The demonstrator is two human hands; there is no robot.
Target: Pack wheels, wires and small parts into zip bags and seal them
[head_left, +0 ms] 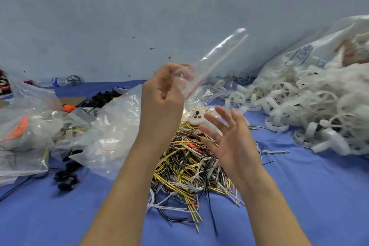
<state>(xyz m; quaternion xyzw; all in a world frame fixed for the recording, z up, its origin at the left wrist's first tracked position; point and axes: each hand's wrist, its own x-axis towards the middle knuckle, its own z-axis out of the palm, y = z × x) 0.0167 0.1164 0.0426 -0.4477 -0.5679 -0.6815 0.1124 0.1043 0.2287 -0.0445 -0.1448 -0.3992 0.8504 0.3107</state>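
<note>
My left hand (pixel 162 94) is raised above the table and pinches the lower corner of a clear, empty zip bag (pixel 213 60) with a red seal line; the bag slants up to the right. Lower and to the right, my right hand (pixel 229 142) hovers with palm up and fingers spread, holding nothing. Under both hands lies a heap of yellow, black and white wires (pixel 191 168). A small white part with dark buttons (pixel 196 118) rests on top of that heap. A big pile of white plastic wheels (pixel 311 106) spreads over the right side.
Crumpled clear bags (pixel 111 132) with orange and black parts cover the left of the blue cloth (pixel 299 195). Black gear-like wheels (pixel 65 177) lie front left. A large white sack (pixel 319 50) stands behind the wheel pile. A water bottle (pixel 59 81) lies at the grey wall.
</note>
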